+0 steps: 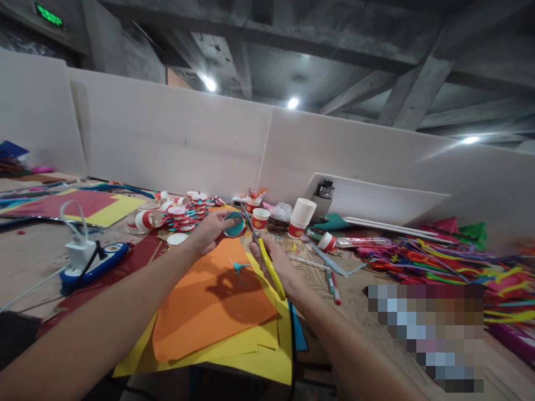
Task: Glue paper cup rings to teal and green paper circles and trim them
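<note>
The single view comes from a camera worn on the person's head, above the near edge of the orange sheet [204, 317], facing forward and somewhat down across it. It is close enough that the left hand [212, 228] and right hand [287, 266] show near the sheet's far end, yet wide enough to take in white panels [179, 133] beyond it and the ceiling [288, 33] high above it.

Yellow scissors [270, 266], perhaps against teal disc [237, 226]
</note>
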Action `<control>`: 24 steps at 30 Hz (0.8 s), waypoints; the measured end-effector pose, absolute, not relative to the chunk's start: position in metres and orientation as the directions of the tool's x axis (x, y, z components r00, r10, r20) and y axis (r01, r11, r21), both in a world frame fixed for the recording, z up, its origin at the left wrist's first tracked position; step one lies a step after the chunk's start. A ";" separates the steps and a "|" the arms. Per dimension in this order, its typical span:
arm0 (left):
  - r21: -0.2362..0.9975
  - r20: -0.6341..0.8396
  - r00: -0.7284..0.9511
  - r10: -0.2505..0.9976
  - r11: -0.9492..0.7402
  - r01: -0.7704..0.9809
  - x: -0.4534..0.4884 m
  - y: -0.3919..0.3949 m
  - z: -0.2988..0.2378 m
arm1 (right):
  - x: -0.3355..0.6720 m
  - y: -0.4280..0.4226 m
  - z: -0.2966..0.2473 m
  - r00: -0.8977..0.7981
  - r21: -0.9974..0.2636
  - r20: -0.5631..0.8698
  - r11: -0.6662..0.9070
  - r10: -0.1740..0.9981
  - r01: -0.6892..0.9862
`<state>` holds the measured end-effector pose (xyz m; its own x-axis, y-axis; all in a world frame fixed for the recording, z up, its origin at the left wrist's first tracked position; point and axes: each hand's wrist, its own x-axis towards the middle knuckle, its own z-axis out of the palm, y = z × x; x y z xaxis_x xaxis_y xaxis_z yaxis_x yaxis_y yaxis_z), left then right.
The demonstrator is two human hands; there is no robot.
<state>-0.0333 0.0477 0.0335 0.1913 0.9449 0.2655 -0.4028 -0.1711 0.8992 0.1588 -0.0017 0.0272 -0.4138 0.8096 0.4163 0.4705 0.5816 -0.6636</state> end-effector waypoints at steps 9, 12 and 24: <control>0.914 0.279 0.221 0.934 -0.188 -0.359 -0.037 0.050 0.035 | 0.160 -0.001 0.027 -0.411 -0.647 0.418 0.583 0.810 0.492; 0.914 0.287 0.228 0.931 -0.195 -0.355 -0.039 0.051 0.034 | 0.159 -0.002 0.028 -0.412 -0.661 0.411 0.577 0.813 0.480; 0.899 0.290 0.174 0.941 -0.205 -0.388 -0.036 0.051 0.033 | 0.159 -0.001 0.027 -0.421 -0.637 0.404 0.580 0.812 0.507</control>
<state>-0.0359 0.0510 0.0329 0.1741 0.9412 0.2896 -0.3882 -0.2047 0.8986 0.1589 -0.0005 0.0271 -0.4210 0.8123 0.4038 0.5074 0.5798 -0.6374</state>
